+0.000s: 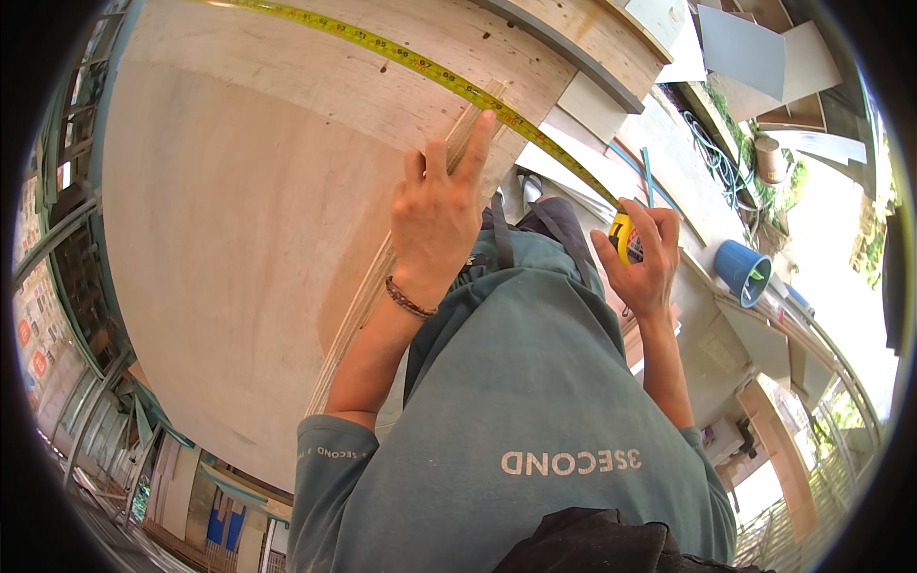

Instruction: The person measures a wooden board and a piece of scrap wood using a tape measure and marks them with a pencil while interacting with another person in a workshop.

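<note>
A yellow tape measure blade (420,65) stretches from the upper left over the wooden panel (220,210) and past its edge to the right. My right hand (650,253) grips the tape measure's yellow case (625,237), off the panel's edge. My left hand (435,224) lies at that edge with fingers apart, its index finger reaching up to the blade. Under the blade, beside that finger, is a narrow wooden strip (475,124). The left thumb is hidden. The blade's far end runs out of view.
More boards with a dark grey edge (583,57) lie beyond the panel. Loose sheets (745,57) are stacked at the upper right. A blue bucket (742,272) stands to the right, near a brown can (770,159) and coiled hose (712,153). Metal railing (57,244) borders the left.
</note>
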The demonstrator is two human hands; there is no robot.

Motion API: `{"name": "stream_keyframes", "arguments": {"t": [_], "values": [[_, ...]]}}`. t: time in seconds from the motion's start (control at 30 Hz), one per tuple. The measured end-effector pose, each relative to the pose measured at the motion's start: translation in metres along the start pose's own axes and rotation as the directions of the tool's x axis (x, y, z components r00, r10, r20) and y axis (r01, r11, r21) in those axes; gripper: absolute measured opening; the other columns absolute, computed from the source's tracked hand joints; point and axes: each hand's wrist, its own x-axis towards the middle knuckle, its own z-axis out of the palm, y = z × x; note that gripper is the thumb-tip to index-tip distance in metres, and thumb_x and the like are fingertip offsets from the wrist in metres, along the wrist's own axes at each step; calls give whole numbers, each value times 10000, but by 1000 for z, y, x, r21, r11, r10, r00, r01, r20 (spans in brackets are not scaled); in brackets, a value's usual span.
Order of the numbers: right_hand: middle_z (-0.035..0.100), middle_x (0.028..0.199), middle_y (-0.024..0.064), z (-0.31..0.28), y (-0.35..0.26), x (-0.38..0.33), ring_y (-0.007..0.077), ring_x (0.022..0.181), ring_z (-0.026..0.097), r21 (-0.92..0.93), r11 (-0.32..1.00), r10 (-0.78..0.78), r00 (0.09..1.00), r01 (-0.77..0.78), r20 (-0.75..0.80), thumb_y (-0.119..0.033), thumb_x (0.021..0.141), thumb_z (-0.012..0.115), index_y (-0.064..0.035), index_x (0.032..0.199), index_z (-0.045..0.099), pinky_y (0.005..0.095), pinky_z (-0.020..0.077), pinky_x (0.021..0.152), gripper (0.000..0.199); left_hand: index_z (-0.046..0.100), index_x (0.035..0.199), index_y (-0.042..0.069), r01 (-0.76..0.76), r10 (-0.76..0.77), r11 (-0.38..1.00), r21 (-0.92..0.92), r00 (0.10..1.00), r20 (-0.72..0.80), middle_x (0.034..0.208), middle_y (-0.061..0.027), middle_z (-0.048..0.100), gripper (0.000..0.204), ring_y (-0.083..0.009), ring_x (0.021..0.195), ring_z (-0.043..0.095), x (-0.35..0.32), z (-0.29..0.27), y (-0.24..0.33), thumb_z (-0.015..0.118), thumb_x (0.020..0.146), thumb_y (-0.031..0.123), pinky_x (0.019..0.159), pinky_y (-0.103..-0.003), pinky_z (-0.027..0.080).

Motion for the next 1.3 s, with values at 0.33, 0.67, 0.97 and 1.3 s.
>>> {"name": "stream_keyframes", "arguments": {"t": [0.33, 0.67, 0.97, 1.3], "values": [[565, 997, 99, -1, 3, 1, 233, 860, 646, -36, 999, -8, 1000, 8, 15, -377, 856, 868, -82, 1244, 722, 363, 582, 696, 509, 434, 1615, 303, 1, -1, 1000, -23, 1000, 2, 1038, -87, 498, 736, -291, 978, 609, 0, -2, 3, 676, 940, 138, 639, -365, 621], [566, 997, 94, 0, 6, 0, 222, 867, 644, -31, 1000, -6, 1000, 7, 20, -412, 867, 859, -84, 1236, 725, 357, 586, 691, 512, 349, 1656, 334, -20, 19, 1000, -12, 999, -41, 1044, -80, 487, 926, -262, 946, 591, -1, 3, 0, 757, 850, 133, 579, -299, 590], [560, 991, 91, -1, 6, 0, 219, 869, 638, -44, 999, -13, 999, 15, 30, -421, 870, 856, -88, 1240, 725, 355, 581, 690, 514, 333, 1663, 332, -18, 19, 1000, 10, 999, -42, 1050, -83, 493, 959, -265, 939, 589, -3, 6, 0, 764, 834, 119, 580, -298, 598], [568, 1003, 98, -2, 5, 2, 230, 873, 641, -19, 1000, -2, 999, 2, 35, -374, 853, 876, -79, 1248, 725, 361, 573, 710, 515, 353, 1651, 340, -12, 12, 1000, -5, 999, -33, 1043, -79, 485, 953, -268, 927, 583, 0, 1, 1, 751, 819, 102, 580, -316, 593]]}}
